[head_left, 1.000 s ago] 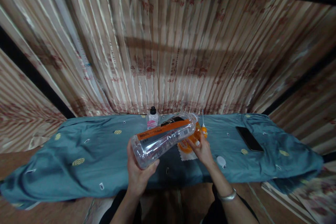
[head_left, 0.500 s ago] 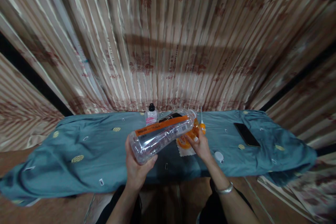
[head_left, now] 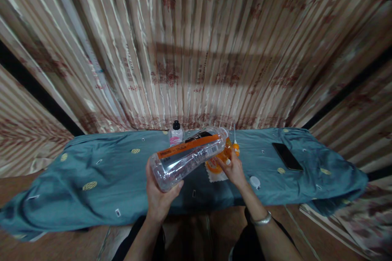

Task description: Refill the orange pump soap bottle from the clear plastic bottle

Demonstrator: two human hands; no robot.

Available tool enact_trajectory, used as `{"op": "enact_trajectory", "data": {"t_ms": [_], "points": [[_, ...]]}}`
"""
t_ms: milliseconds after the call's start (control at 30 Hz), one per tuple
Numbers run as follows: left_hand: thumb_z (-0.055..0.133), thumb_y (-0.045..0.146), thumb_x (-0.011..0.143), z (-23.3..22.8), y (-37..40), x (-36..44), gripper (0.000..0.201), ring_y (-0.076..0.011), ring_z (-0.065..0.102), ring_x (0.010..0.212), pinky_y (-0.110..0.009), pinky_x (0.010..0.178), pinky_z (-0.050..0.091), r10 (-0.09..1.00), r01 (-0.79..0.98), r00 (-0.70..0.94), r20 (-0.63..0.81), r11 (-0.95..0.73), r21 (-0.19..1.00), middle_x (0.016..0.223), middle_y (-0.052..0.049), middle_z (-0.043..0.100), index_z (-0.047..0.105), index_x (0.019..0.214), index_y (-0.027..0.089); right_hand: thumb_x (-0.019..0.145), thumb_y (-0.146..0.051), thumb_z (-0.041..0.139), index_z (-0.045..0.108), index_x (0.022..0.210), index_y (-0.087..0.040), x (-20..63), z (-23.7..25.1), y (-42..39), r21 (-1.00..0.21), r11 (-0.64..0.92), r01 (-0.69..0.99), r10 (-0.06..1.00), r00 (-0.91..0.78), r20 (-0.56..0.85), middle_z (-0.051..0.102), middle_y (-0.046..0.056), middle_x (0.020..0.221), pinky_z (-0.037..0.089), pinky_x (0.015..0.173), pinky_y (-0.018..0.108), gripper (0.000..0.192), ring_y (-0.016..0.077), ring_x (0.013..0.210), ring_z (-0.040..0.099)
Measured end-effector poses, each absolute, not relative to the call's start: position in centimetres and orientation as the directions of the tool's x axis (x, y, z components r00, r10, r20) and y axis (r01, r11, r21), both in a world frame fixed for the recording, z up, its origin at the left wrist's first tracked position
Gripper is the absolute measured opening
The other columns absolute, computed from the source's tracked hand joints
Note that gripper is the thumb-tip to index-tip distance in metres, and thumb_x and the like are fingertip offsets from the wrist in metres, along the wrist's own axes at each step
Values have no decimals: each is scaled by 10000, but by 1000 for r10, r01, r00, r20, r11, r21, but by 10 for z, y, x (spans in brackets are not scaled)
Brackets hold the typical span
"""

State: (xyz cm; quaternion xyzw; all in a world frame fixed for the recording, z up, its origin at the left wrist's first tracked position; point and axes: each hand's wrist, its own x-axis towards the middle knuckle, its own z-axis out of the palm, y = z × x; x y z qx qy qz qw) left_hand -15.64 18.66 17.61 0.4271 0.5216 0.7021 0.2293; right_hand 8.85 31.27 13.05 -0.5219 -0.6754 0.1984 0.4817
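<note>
Tilted over the cloth-covered table, a large clear plastic bottle (head_left: 190, 157) with an orange and black label has its neck toward the upper right. My left hand (head_left: 161, 191) is wrapped around its base. At the neck end, my right hand (head_left: 233, 169) grips an orange translucent bottle (head_left: 226, 153), partly hidden behind the clear bottle and my fingers. The clear bottle's mouth lies close over the orange one; whether they touch I cannot tell. Under them is a white scalloped cloth (head_left: 217, 177). An orange spray top with a thin tube (head_left: 235, 147) stands just behind my right hand.
A small clear bottle with a black cap (head_left: 176, 134) stands at the back. To the right lie a white round cap (head_left: 255, 182) and a black phone (head_left: 287, 156). The teal cloth (head_left: 116, 179) covers the table, with a pleated curtain (head_left: 196, 57) behind it.
</note>
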Motion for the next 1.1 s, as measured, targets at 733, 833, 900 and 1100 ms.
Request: {"op": "enact_trajectory", "data": {"t_ms": [733, 833, 900, 1100], "points": [[908, 379, 605, 177, 185, -156, 957, -317, 631, 1230, -409, 979, 555, 768, 121, -535, 351, -342, 932, 1373, -142, 608, 451, 1432, 227, 839, -552, 672, 551, 1363, -160, 90, 127, 314, -776, 393, 494, 892, -1, 451, 768, 167, 1171, 618, 883, 465, 666, 347, 1051, 752], [911, 374, 600, 175, 185, -157, 975, -321, 625, 1237, -411, 972, 557, 774, 110, -531, 344, -340, 934, 1380, -138, 605, 441, 1444, 237, 836, -542, 678, 525, 1393, -159, 90, 127, 315, -780, 379, 497, 902, -9, 433, 779, 156, 1134, 623, 854, 454, 694, 342, 1018, 760], [918, 365, 585, 174, 186, -157, 979, -324, 632, 1226, -412, 968, 559, 776, 120, -523, 352, -342, 932, 1370, -133, 613, 453, 1437, 238, 834, -545, 678, 524, 1394, -163, 90, 128, 314, -780, 377, 500, 902, -6, 432, 777, 154, 1145, 616, 875, 462, 695, 341, 1027, 758], [911, 430, 575, 177, 187, -153, 970, -334, 622, 1236, -426, 1000, 539, 723, 142, -578, 377, -366, 920, 1371, -134, 607, 486, 1422, 224, 832, -578, 678, 547, 1371, -167, 88, 134, 311, -797, 368, 479, 909, -6, 416, 767, 159, 1179, 609, 892, 468, 690, 342, 1054, 750]]}}
